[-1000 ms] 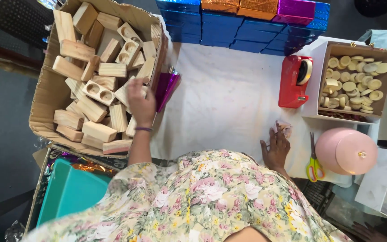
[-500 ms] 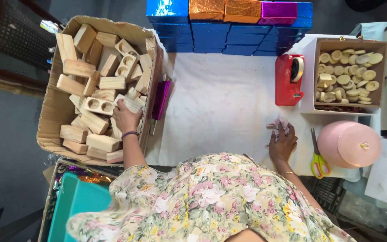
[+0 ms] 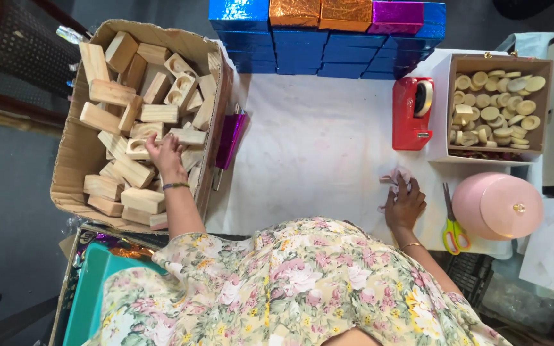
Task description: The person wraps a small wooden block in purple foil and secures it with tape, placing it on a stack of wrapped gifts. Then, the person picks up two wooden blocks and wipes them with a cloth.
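A person in a floral dress leans over a white-covered table, the right hand pressed flat, fingers spread, on a small pinkish cloth near the table's front edge. The left hand reaches into a cardboard box at the table's side, fingers curled over a wooden block among a heap of others; whether it grips it cannot be told. Yellow-handled scissors and a pink round container lie beside the right hand. Farther back stand a red tape dispenser, a box of wooden discs and stacked shiny blue boxes.
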